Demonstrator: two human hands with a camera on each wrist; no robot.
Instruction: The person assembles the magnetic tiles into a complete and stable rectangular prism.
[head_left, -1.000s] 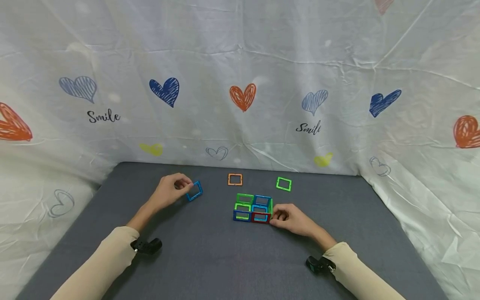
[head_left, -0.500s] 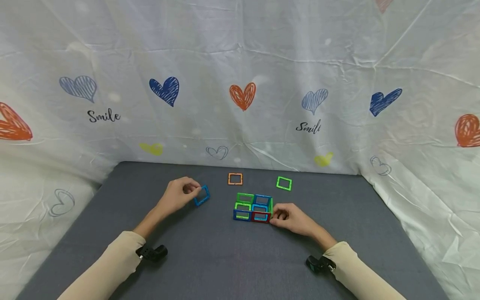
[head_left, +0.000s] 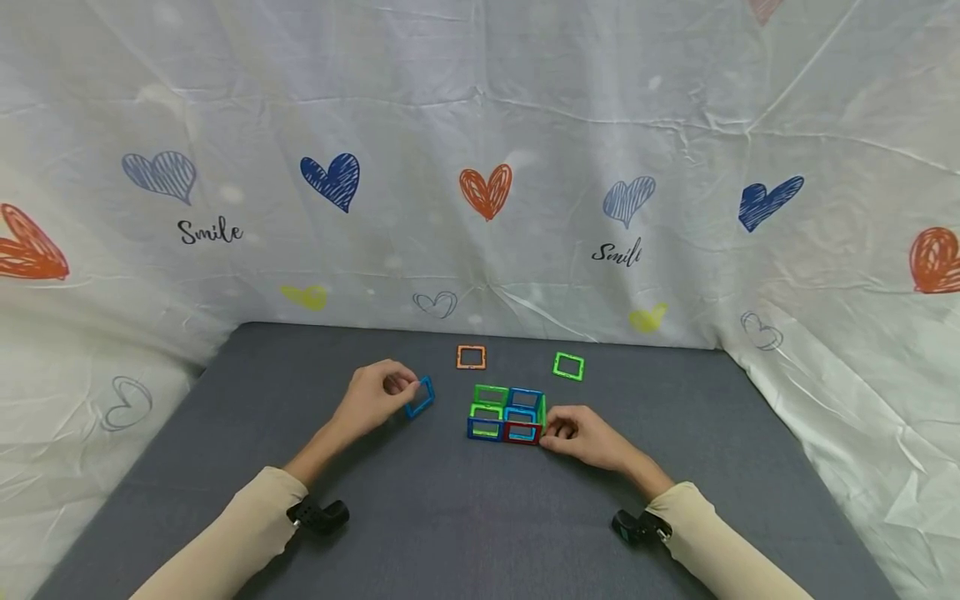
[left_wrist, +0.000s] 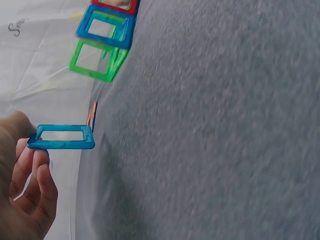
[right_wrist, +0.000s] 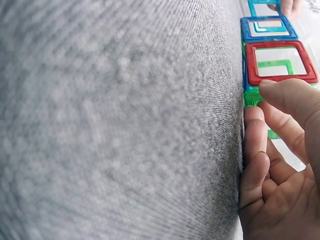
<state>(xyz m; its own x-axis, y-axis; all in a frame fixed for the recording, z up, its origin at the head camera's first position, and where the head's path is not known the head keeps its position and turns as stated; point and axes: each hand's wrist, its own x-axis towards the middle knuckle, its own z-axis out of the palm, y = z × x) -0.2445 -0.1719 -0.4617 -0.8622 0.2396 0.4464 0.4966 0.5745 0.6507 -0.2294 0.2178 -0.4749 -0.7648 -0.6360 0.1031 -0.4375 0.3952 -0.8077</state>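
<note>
In the head view my left hand (head_left: 377, 395) is left of centre, above the table. Its thumb and fingers pinch one edge of a light-blue square magnetic tile (left_wrist: 62, 145), held off the cloth. To its right stands a low structure of joined magnetic tiles (head_left: 503, 430), with green and blue ones behind and a dark-blue and a red tile (right_wrist: 251, 62) in front. My right hand (head_left: 583, 435) is at the structure's right end, thumb on the red tile's edge and index finger against the green side, pinching that corner. The fingers partly hide the green side.
Behind the structure, an orange tile (head_left: 460, 357) and a green tile (head_left: 567, 377) lie flat and apart on the dark grey table cloth (head_left: 450, 517). A white sheet (head_left: 555, 125) printed with hearts hangs along the table's back edge and sides.
My left hand has carried the light-blue tile to the right and slightly nearer to me, closer to the structure. The right hand and the structure stay in place.
</note>
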